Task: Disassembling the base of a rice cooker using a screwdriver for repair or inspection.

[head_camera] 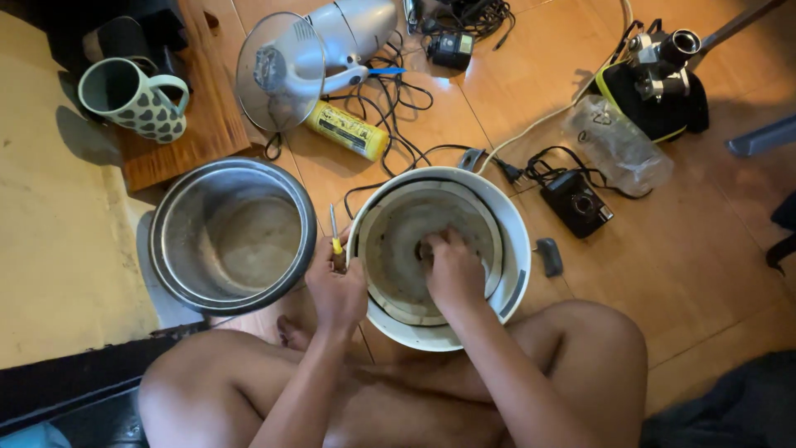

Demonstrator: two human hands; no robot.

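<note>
While left hand (pixel 336 290) holds screwdriver (pixel 334 241) — right hand (pixel 452 270) inside cooker body (pixel 518 241)

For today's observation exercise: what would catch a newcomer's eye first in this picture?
First, the round white cooker body at centre, with the right hand reaching inside it. The left hand grips its rim, holding a small yellow-handled screwdriver. Left of it stands an empty steel inner pot, and a heart-patterned mug sits at upper left.
</note>
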